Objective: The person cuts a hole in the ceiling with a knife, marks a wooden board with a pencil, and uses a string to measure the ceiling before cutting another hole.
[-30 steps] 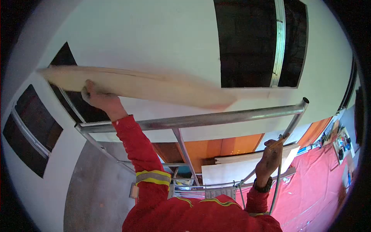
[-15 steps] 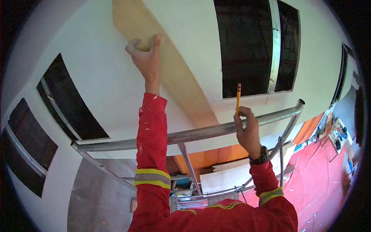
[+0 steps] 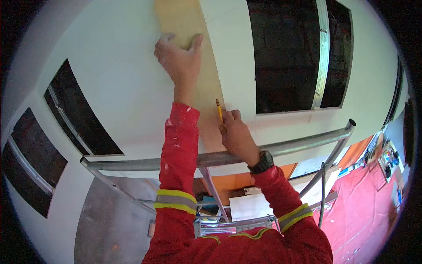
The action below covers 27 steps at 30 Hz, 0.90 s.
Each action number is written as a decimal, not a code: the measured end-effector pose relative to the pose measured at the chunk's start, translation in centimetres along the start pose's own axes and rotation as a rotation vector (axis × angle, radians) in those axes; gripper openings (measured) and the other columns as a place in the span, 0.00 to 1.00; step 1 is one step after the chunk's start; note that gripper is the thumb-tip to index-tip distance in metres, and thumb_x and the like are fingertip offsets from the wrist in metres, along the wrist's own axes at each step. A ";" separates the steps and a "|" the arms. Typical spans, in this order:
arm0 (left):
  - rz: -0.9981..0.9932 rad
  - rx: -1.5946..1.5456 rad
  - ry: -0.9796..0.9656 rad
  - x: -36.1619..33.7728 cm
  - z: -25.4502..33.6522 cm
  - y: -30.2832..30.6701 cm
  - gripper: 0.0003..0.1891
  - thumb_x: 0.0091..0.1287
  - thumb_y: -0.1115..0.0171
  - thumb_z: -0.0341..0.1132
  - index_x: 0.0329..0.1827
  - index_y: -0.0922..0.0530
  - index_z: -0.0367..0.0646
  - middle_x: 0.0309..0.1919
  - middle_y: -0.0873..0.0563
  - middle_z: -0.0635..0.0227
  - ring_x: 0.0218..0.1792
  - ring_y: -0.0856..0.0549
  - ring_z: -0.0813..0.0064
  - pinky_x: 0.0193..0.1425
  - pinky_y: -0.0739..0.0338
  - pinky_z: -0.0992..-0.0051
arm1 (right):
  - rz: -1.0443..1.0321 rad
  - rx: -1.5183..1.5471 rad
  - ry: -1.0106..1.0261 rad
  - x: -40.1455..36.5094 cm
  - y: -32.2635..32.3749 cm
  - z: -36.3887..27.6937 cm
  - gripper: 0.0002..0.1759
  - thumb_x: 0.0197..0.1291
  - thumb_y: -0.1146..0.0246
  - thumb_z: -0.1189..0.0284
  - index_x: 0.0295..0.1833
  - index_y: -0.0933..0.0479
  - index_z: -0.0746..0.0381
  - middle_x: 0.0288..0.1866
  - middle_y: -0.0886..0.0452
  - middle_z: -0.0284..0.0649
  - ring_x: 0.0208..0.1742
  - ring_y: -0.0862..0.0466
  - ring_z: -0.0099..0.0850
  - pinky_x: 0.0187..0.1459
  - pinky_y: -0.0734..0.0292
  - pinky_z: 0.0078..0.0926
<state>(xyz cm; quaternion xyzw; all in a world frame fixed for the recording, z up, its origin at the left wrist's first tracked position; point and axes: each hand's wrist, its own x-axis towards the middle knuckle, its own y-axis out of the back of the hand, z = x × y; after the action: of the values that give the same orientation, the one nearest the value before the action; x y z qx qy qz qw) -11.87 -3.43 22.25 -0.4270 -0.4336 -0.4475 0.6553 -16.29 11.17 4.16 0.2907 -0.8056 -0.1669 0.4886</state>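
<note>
A long, pale wooden board [image 3: 208, 79] lies flat against the white panel surface [image 3: 235, 57]. My left hand [image 3: 180, 61] grips it near the upper end, fingers at its left side and thumb toward its right edge. In my right hand [image 3: 237, 134] is a yellow pencil [image 3: 220, 111], its eraser end pointing up. That hand is closed around the pencil right at the board's right edge, low on the board. The pencil's tip is hidden behind the fingers.
A metal scaffold rail [image 3: 299, 145] crosses in front below my hands. Dark rectangular openings [image 3: 285, 57] with metal studs [image 3: 323, 53] cut the white surface on both sides. Below are a red floor covering [image 3: 360, 207], white sheets [image 3: 250, 207] and a cluttered table [image 3: 389, 160].
My right hand has moved left with the pencil, from over the rail to the board's edge. The board has swung more upright, its upper end shifting right along with my left hand.
</note>
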 end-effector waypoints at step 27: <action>-0.013 -0.168 0.057 2.3 -1.4 0.4 0.44 0.56 0.19 0.45 0.61 0.37 0.22 0.56 0.27 0.44 0.57 0.21 0.55 0.63 0.24 0.64 | -0.084 0.484 -0.638 -19.1 -23.3 13.7 0.14 0.65 0.40 0.72 0.55 0.23 0.61 0.43 0.18 0.42 0.42 0.20 0.35 0.43 0.26 0.39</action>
<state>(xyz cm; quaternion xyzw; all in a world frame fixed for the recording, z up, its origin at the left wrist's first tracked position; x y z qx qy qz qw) -10.72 -5.20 23.99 -0.4646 -0.3787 -0.4985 0.6262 -14.50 4.97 -28.27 0.3637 -0.9202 -0.0742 0.1244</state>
